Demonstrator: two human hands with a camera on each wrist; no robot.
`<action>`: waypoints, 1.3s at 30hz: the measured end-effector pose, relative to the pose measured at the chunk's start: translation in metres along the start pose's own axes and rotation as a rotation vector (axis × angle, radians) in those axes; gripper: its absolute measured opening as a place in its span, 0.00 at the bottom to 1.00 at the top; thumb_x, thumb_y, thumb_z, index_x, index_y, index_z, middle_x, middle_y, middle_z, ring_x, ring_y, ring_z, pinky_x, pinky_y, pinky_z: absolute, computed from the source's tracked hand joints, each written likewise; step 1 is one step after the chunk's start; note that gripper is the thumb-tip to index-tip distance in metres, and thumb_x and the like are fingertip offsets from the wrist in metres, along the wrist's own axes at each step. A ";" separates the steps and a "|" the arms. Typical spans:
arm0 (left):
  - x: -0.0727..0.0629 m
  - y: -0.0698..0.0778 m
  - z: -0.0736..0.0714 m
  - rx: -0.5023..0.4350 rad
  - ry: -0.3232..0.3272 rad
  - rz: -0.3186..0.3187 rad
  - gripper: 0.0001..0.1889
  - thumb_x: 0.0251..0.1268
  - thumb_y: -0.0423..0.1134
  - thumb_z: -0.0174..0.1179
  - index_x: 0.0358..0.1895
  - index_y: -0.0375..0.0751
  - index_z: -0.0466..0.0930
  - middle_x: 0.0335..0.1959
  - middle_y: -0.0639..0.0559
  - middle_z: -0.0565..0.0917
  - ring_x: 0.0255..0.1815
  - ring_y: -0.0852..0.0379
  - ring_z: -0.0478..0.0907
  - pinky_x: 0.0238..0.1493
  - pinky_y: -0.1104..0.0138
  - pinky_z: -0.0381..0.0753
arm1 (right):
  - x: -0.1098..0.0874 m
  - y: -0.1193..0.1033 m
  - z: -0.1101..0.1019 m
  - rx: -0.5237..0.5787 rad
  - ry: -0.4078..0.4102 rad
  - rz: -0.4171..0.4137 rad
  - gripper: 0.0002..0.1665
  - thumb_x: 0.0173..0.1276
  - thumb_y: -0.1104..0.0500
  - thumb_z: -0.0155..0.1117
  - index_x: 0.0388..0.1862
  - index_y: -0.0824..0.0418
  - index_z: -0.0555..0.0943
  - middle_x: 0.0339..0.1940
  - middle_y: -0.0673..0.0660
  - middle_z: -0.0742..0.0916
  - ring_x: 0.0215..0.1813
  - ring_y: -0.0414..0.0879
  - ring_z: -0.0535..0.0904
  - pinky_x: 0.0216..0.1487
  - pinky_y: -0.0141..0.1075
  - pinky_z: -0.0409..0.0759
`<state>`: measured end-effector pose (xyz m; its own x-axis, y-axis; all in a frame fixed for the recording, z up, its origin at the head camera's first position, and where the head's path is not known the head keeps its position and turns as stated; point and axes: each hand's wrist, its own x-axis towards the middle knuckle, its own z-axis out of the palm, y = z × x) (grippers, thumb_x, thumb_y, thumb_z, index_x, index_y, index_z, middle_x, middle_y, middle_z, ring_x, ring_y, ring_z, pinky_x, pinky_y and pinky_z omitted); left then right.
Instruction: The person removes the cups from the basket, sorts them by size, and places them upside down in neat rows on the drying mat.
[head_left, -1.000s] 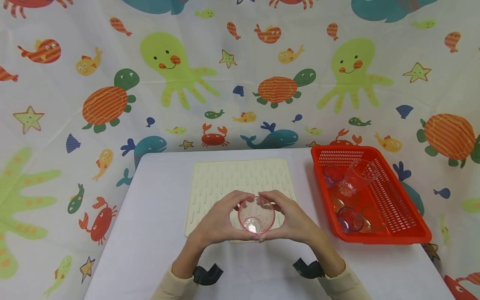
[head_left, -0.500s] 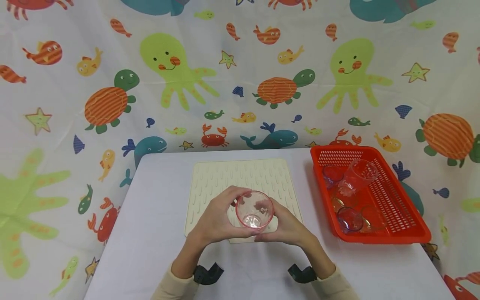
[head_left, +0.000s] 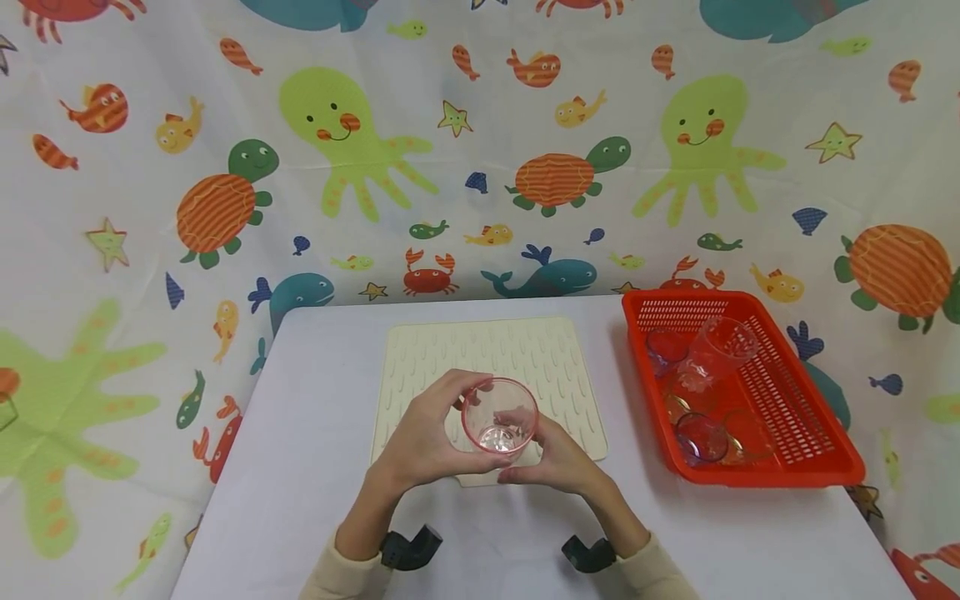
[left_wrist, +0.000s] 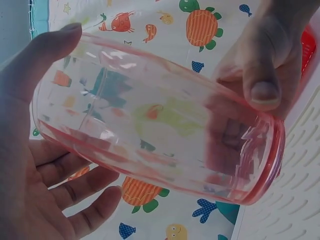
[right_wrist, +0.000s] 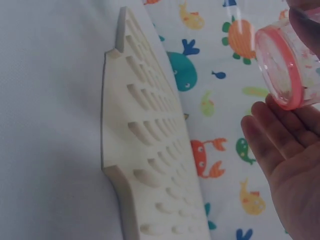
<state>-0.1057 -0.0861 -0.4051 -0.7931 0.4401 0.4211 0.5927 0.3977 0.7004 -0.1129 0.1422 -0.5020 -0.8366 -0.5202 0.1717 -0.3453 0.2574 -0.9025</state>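
Observation:
A clear pink-tinted drinking glass [head_left: 487, 408] is held between both hands over the cream mat [head_left: 420, 350], its open rim facing the head camera. The left hand [head_left: 422, 437] grips it near the rim, thumb on one side and fingers on the other, as the left wrist view shows. Around the lower end sits the right hand [head_left: 561, 460], its thumb against the glass wall and its fingers on the opposite side. In the right wrist view the glass's thick pink base [right_wrist: 287, 70] shows over the fingers of that hand [right_wrist: 300, 175].
A red plastic basket [head_left: 825, 454] stands at the right of the white table [head_left: 300, 400], with several clear and tinted glasses [head_left: 723, 346] lying in it. The mat has raised drop-shaped ridges. A curtain printed with sea animals [head_left: 555, 179] hangs behind the table.
Both hands and the glass have shifted slightly left and away from the body. The right hand has slid lower toward the base, uncovering more of the rim.

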 end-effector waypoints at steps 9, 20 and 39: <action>-0.009 -0.002 -0.009 -0.003 0.025 -0.035 0.44 0.40 0.55 0.82 0.65 0.49 0.74 0.55 0.58 0.81 0.50 0.60 0.78 0.46 0.67 0.88 | 0.000 0.010 0.005 0.100 -0.018 -0.058 0.35 0.53 0.60 0.82 0.60 0.56 0.77 0.59 0.56 0.85 0.63 0.45 0.79 0.70 0.38 0.79; -0.042 -0.022 -0.025 -0.022 0.054 -0.177 0.43 0.40 0.49 0.82 0.66 0.54 0.73 0.54 0.60 0.81 0.48 0.62 0.79 0.45 0.64 0.86 | -0.002 0.016 -0.015 0.376 0.016 -0.081 0.39 0.54 0.74 0.73 0.66 0.68 0.71 0.60 0.48 0.82 0.57 0.39 0.78 0.59 0.29 0.84; -0.083 -0.051 0.002 -0.147 0.068 -0.469 0.43 0.39 0.49 0.83 0.66 0.57 0.74 0.48 0.50 0.82 0.45 0.46 0.79 0.44 0.68 0.83 | 0.033 -0.005 -0.017 0.692 0.007 -0.255 0.34 0.66 0.65 0.69 0.70 0.62 0.70 0.64 0.51 0.80 0.62 0.44 0.80 0.66 0.40 0.81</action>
<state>-0.0695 -0.1414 -0.4770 -0.9798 0.1858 0.0741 0.1475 0.4205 0.8952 -0.1461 0.1375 -0.4847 -0.7696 -0.4898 0.4096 -0.1836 -0.4446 -0.8767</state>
